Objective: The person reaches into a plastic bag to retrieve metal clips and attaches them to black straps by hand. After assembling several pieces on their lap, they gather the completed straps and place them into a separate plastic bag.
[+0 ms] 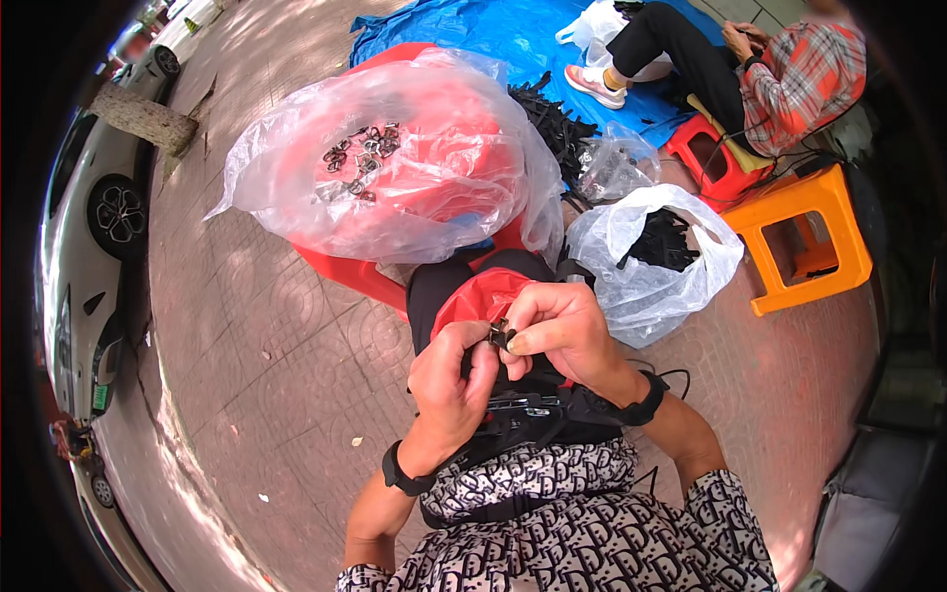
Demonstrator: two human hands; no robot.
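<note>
My left hand (pixel 454 380) and my right hand (pixel 570 331) meet above my lap. Both are closed in a pinch on one small dark piece (pixel 501 335) with a metallic glint. It looks like a small buckle or clip, but the fingers cover much of it. Red plastic material (pixel 483 296) lies over my lap just beyond the hands. In front of me, a large clear plastic bag (pixel 473 197) is spread over a red support. Several small dark and shiny metal pieces (pixel 365 156) lie loose on it, similar in look to the held one.
A white plastic bag (pixel 631 296) with black pieces (pixel 666 240) stands front right. Black strips (pixel 557 128) are heaped by a blue tarp (pixel 444 25). An orange stool (pixel 848 242) and red stool (pixel 691 143) stand right, near a seated person (pixel 799 94). Cars (pixel 99 266) line the left.
</note>
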